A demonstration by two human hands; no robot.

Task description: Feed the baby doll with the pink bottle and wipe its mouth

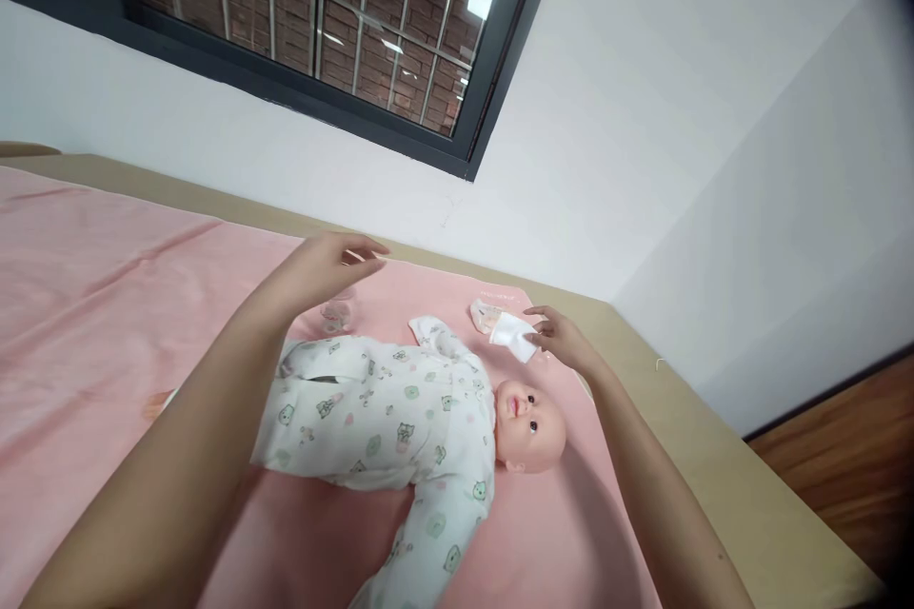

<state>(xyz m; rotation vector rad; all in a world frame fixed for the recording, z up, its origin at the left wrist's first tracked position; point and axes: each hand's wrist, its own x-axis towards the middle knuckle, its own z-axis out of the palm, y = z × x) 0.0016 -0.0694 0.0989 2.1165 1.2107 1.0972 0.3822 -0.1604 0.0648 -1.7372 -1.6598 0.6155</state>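
A baby doll (pixel 528 426) lies on its back, dressed in a white top (pixel 386 409) printed with small green and pink figures. My left hand (pixel 335 262) hovers above the pink sheet near a small clear cup (pixel 338 312), fingers stretched out and holding nothing. Beyond the doll's head, my right hand (pixel 561 338) has its fingers apart, with the tips at the edge of a folded white cloth (pixel 512 335). Whether they touch it is hard to tell. Beside the cloth lies a crinkled clear wrapper (pixel 484 314). My left forearm hides part of the doll's lower body.
The pink sheet (pixel 86 304) covers most of the pale wooden tabletop (pixel 704 457). A white wall (pixel 571 162) and a dark-framed barred window (pixel 321 86) stand behind it. At the right is a brown wooden panel (pixel 849 438).
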